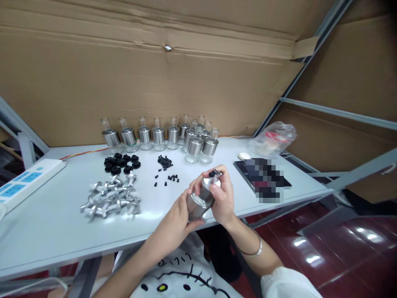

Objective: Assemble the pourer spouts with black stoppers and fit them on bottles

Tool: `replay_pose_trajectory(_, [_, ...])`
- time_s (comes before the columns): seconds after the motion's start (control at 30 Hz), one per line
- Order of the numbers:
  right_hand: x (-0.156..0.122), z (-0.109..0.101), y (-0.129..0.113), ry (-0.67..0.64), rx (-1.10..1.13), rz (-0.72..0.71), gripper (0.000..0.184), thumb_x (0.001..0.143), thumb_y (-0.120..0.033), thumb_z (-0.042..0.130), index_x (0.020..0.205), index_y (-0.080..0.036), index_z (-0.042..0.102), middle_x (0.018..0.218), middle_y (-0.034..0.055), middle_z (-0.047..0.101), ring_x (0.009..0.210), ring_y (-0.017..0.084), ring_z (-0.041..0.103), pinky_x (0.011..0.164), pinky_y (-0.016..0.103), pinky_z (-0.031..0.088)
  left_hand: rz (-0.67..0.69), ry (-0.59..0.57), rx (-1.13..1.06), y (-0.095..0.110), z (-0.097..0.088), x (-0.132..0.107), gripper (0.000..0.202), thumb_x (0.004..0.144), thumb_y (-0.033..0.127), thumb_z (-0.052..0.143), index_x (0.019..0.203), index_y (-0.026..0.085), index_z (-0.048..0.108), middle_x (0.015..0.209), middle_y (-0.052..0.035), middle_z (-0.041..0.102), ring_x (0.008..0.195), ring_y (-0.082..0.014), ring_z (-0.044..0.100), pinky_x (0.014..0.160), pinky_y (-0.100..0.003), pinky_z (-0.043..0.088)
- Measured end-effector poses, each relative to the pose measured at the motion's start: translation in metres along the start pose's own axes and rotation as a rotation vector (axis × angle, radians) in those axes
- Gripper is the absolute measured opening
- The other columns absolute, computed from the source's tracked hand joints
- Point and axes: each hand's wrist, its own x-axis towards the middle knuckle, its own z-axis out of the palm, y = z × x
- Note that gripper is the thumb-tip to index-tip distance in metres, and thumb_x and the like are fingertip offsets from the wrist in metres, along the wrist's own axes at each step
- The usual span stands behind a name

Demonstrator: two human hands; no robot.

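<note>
My left hand (178, 217) wraps around the lower body of a silver metal grinder-like cylinder (201, 200) held over the front edge of the white table (56, 223). My right hand (221, 196) closes on the cylinder's top, fingers at a small black part (213, 174) on its cap. Both hands grip the same cylinder, tilted toward the right. A pile of silver metal handles (111, 198) lies to the left.
A row of similar silver cylinders with glass tops (161, 136) stands at the back. Black round caps (121, 162) and several small black pieces (166, 165) lie mid-table. A power strip (25, 180) is at left, a dark flat device (262, 178) and plastic bag (274, 138) at right.
</note>
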Motion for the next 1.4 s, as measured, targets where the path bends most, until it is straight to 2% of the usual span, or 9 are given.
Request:
replay_pose_trajectory(0.27, [0.053,-0.047,0.014,0.266,-0.286,0.005,0.02,0.089,-0.043,0.047,0.091,-0.025,0.04,0.057,-0.0073,0.052,0.054,0.014,0.057,0.061,0.03,0.047,0.138,-0.081,0.317,0.002,0.002,0.0,0.059,0.087,0.033,0.059,0.139,0.018,0.037,0.146,-0.0175,0.038,0.138,-0.0308,0.032,0.112,-0.052,0.028])
replay_pose_trajectory(0.53, [0.094,-0.093,0.051,0.314,-0.609,-0.081,0.034,0.091,-0.055,0.039,0.095,-0.022,0.04,0.065,-0.0026,0.055,0.062,0.016,0.058,0.067,0.03,0.044,0.263,-0.253,0.501,0.012,-0.002,-0.002,0.038,0.094,0.022,0.046,0.132,0.021,0.047,0.146,-0.0129,0.041,0.139,-0.0283,0.03,0.113,-0.053,0.023])
replay_pose_trajectory(0.67, [0.097,-0.105,0.059,0.32,-0.786,-0.191,0.041,0.091,-0.058,0.033,0.099,-0.019,0.043,0.085,0.0043,0.058,0.08,0.018,0.058,0.079,0.036,0.044,0.259,-0.21,0.594,0.026,-0.043,0.002,0.028,0.094,0.019,0.042,0.118,0.018,0.057,0.135,-0.0134,0.051,0.13,-0.0287,0.043,0.106,-0.048,0.034])
replay_pose_trajectory(0.77, [0.1,-0.111,0.062,0.313,-0.866,-0.267,0.044,0.09,-0.06,0.035,0.105,-0.019,0.043,0.089,0.006,0.055,0.085,0.02,0.056,0.081,0.038,0.044,0.111,-0.116,0.762,0.035,-0.095,0.021,0.026,0.094,0.017,0.039,0.107,0.016,0.061,0.113,-0.0111,0.062,0.099,-0.0245,0.061,0.089,-0.04,0.046])
replay_pose_trajectory(0.93, [0.099,-0.106,0.052,0.399,-1.008,-0.552,0.032,0.091,-0.046,0.042,0.109,-0.019,0.045,0.112,0.014,0.045,0.112,0.029,0.044,0.093,0.047,0.038,-0.053,-0.141,0.878,0.014,-0.16,0.067,0.029,0.091,0.013,0.038,0.113,0.017,0.057,0.108,-0.0088,0.062,0.09,-0.0192,0.061,0.08,-0.028,0.046])
replay_pose_trajectory(1.0, [0.095,-0.096,0.045,0.3,-1.076,-0.701,0.022,0.089,-0.036,0.049,0.103,-0.02,0.049,0.105,0.0128,0.048,0.107,0.029,0.047,0.09,0.047,0.039,-0.165,-0.332,0.88,-0.005,-0.167,0.084,0.03,0.089,0.013,0.043,0.114,0.02,0.056,0.111,-0.0066,0.062,0.091,-0.0183,0.062,0.075,-0.024,0.047])
replay_pose_trajectory(1.07, [0.089,-0.081,0.04,-0.022,-1.161,-0.754,0.008,0.088,-0.024,0.049,0.095,-0.021,0.052,0.09,0.0085,0.055,0.088,0.023,0.053,0.078,0.039,0.043,-0.143,-0.428,0.907,-0.022,-0.167,0.098,0.033,0.085,0.012,0.048,0.116,0.02,0.056,0.117,-0.007,0.062,0.095,-0.0186,0.062,0.076,-0.023,0.047])
replay_pose_trajectory(1.17, [0.081,-0.056,0.043,-0.442,-1.259,-0.56,0.012,0.09,-0.016,0.044,0.086,-0.018,0.055,0.076,0.0048,0.059,0.07,0.016,0.054,0.065,0.029,0.041,-0.062,-0.44,0.898,-0.042,-0.162,0.111,0.037,0.083,0.008,0.05,0.119,0.017,0.056,0.12,-0.0094,0.061,0.106,-0.0205,0.059,0.088,-0.025,0.045])
replay_pose_trajectory(1.4, [0.093,-0.017,0.061,-0.614,-1.282,-0.163,0.014,0.09,-0.017,0.05,0.087,-0.015,0.064,0.08,0.0051,0.062,0.076,0.015,0.056,0.067,0.024,0.039,0.041,-0.425,0.861,-0.069,-0.157,0.124,0.026,0.078,0.007,0.057,0.102,0.015,0.063,0.102,-0.0077,0.066,0.094,-0.0187,0.061,0.082,-0.023,0.045])
